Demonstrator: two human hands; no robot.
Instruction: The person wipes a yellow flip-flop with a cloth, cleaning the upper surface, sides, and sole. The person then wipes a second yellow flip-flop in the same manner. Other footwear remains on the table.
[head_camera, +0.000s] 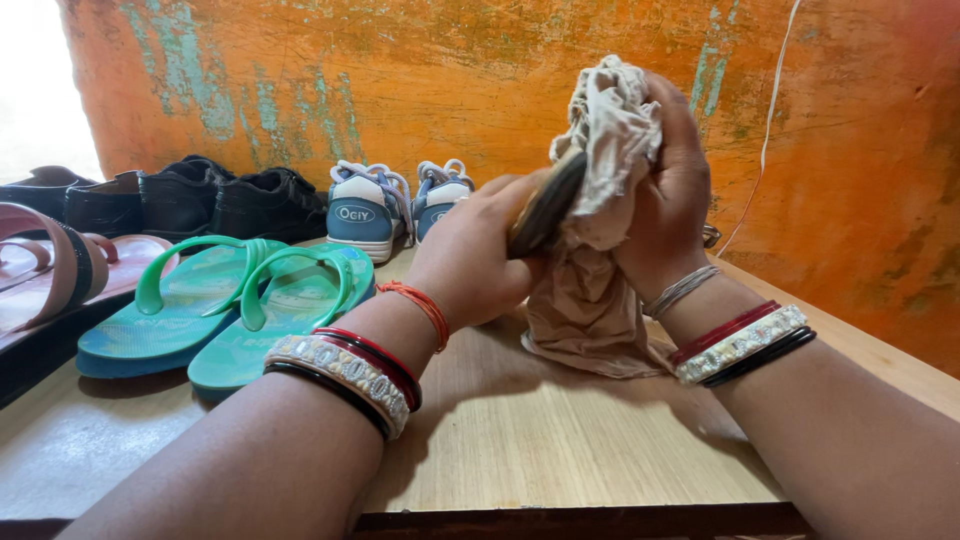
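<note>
several pairs of footwear line the wooden surface (560, 440) against an orange wall (400, 80). far left: pink sandals (60, 265), then black shoes (190, 200) behind, green flip-flops (250, 300) in front, blue-and-white sneakers (385, 205) at the back.

left hand (480, 255), bangles and an orange thread at the wrist, is raised above the surface, fingers clamped on a dark flat shoe (545, 210), held tilted with one end up. hard to tell what kind of shoe it is, most of it is hidden.

right hand (670, 200), bangles too, has fingers closed on a beige cloth (600, 180), bunched and pressed against the upper side of the shoe; the cloth's loose tail hangs down and touches the surface between the wrists.

step in hand, by the look: wiping the shoe with the cloth, mid-rub. next move likely calls for a firm left grip while the right drags the cloth along the shoe, then a turn of the shoe to reach the hidden side. loose tail could snag.
</note>
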